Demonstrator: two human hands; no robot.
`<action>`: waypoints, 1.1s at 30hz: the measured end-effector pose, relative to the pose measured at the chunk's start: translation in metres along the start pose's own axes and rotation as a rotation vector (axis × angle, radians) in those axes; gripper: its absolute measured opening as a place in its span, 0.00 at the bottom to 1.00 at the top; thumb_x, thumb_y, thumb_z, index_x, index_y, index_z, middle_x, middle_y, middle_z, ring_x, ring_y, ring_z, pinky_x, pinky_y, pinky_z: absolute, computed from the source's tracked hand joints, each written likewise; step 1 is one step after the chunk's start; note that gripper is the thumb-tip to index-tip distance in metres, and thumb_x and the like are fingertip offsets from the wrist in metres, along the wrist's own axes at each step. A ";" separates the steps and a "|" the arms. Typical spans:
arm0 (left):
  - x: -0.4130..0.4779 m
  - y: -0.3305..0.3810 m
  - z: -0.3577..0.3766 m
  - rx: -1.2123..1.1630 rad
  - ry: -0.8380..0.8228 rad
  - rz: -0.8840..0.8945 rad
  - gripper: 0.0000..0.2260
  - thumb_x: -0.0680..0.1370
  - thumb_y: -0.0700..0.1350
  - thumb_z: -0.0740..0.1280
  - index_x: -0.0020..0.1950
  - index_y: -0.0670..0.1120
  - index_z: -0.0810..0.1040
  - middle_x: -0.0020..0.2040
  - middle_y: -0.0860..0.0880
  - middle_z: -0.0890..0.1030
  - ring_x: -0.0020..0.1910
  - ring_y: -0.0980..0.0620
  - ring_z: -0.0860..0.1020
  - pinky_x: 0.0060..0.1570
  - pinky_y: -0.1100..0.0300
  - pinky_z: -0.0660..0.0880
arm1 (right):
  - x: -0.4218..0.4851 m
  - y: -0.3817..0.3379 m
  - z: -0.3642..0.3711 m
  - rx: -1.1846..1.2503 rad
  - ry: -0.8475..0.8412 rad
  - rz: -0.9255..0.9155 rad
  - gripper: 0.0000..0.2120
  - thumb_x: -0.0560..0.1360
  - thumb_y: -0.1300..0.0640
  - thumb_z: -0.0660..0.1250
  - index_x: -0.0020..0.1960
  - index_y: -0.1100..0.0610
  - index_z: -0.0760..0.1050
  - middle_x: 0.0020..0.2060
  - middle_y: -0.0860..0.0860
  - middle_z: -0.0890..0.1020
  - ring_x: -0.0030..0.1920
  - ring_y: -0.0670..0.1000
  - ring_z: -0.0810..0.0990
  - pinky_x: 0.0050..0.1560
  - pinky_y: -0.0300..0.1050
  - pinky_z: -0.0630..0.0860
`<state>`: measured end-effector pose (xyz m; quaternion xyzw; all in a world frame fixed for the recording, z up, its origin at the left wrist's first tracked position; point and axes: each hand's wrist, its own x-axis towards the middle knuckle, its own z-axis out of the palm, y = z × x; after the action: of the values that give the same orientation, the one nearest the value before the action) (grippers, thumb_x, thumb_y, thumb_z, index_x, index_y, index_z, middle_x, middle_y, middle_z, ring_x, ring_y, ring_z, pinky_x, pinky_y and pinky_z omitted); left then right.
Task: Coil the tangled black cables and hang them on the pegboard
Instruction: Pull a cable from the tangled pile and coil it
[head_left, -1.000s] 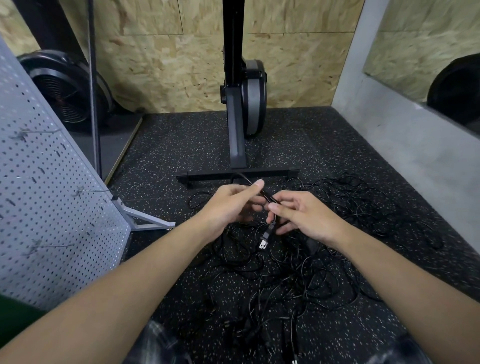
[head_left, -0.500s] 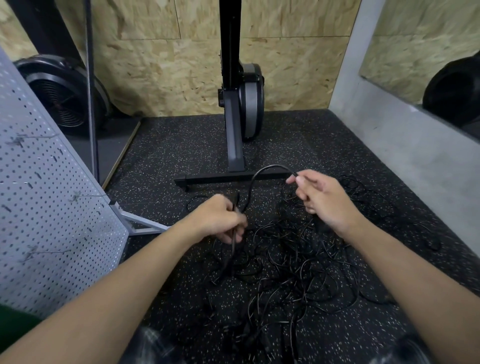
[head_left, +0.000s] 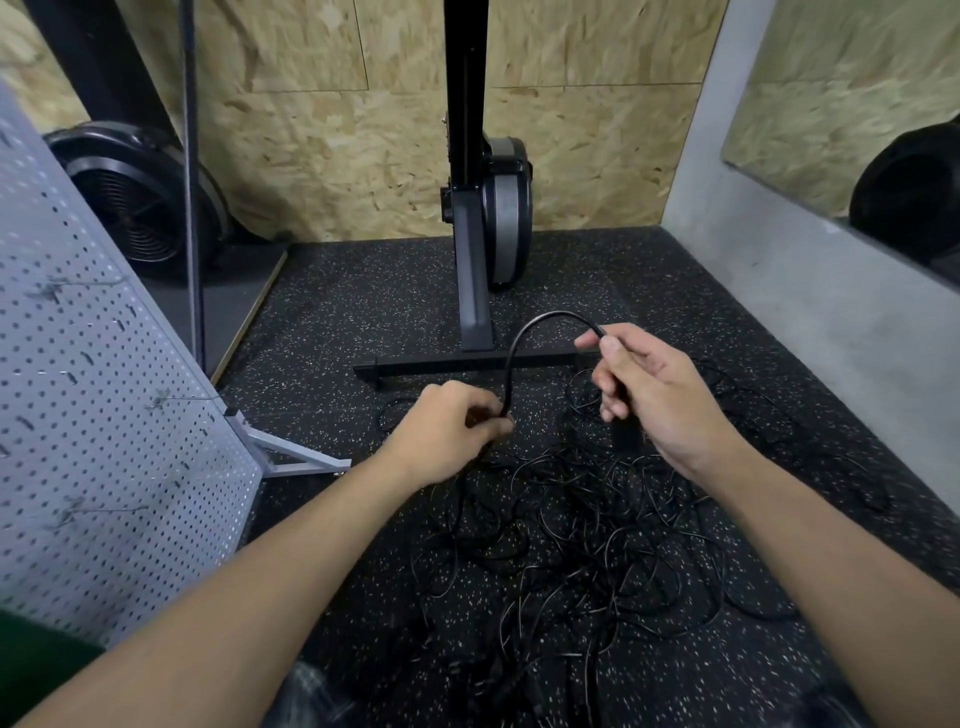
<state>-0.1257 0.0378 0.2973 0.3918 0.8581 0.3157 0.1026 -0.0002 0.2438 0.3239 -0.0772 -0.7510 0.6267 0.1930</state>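
Observation:
A tangle of thin black cables (head_left: 587, 525) lies spread on the speckled black floor in front of me. One thicker black cable (head_left: 524, 338) arches up between my hands. My left hand (head_left: 447, 431) grips its lower end in a curled fist. My right hand (head_left: 649, 389) pinches the other side of the arch between thumb and forefinger, higher and to the right. The grey pegboard (head_left: 104, 441) leans at the left with a few wire hooks (head_left: 171, 400) sticking out, all bare.
A black exercise machine (head_left: 483, 218) stands upright at the back, its floor bar (head_left: 467, 361) just beyond my hands. A grey wall with a mirror (head_left: 831, 249) runs along the right. The pegboard's metal foot (head_left: 296, 457) juts onto the floor. A fan wheel (head_left: 135, 197) sits back left.
My hands have drawn apart: the right one rose up and to the right, pulling the cable into an arch. The plug that hung between them is no longer visible.

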 end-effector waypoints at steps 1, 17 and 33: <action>0.001 -0.002 -0.001 -0.021 0.023 -0.007 0.09 0.82 0.52 0.71 0.47 0.48 0.85 0.40 0.57 0.82 0.39 0.60 0.78 0.40 0.71 0.70 | 0.000 0.001 -0.002 -0.060 0.013 -0.005 0.12 0.87 0.55 0.59 0.60 0.52 0.81 0.33 0.49 0.74 0.32 0.47 0.71 0.39 0.45 0.77; 0.001 0.023 -0.002 -0.948 0.217 -0.105 0.06 0.81 0.36 0.70 0.57 0.38 0.80 0.44 0.39 0.82 0.41 0.44 0.86 0.43 0.55 0.85 | -0.004 0.025 0.029 -0.357 -0.191 0.127 0.18 0.87 0.54 0.57 0.73 0.37 0.71 0.47 0.41 0.84 0.44 0.45 0.78 0.46 0.50 0.79; 0.005 0.014 -0.008 -0.912 0.279 -0.185 0.22 0.82 0.53 0.69 0.75 0.50 0.71 0.61 0.49 0.84 0.58 0.55 0.84 0.56 0.52 0.83 | -0.009 0.023 0.045 -0.412 -0.340 0.070 0.11 0.87 0.55 0.56 0.49 0.54 0.74 0.31 0.44 0.75 0.36 0.48 0.78 0.50 0.50 0.76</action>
<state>-0.1239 0.0442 0.3127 0.1831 0.6690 0.6986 0.1755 -0.0130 0.2041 0.2931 -0.0343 -0.8813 0.4708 0.0227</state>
